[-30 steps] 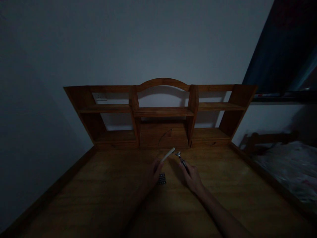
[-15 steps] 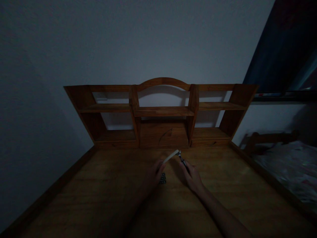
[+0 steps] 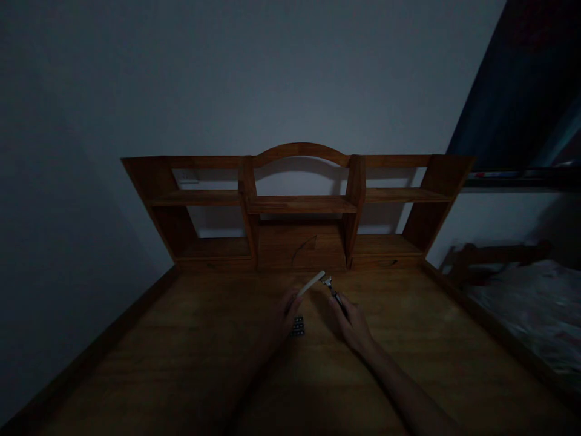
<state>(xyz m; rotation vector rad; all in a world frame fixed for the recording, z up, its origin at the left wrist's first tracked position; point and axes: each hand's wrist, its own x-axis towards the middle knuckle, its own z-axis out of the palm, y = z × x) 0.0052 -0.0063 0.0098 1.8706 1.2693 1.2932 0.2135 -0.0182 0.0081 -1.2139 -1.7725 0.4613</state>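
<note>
The room is dim. My left hand (image 3: pixel 282 318) is closed round a pale, flat stick-like piece (image 3: pixel 311 283) that points up and to the right. My right hand (image 3: pixel 352 322) grips a dark razor handle (image 3: pixel 334 294) with a shiny metal head, angled up and to the left. The tip of the pale piece and the metal head nearly touch above the wooden desk (image 3: pixel 181 351). A small dark cartridge holder (image 3: pixel 297 326) lies on the desk just right of my left hand.
A wooden shelf unit (image 3: pixel 299 206) with open compartments stands at the back of the desk against a pale wall. A raised wooden rim (image 3: pixel 109 345) runs along the desk's left side. A bed with light bedding (image 3: pixel 531 309) lies to the right.
The pale piece and the razor head have come closer together, from a small gap to nearly touching. Both hands stay in about the same place.
</note>
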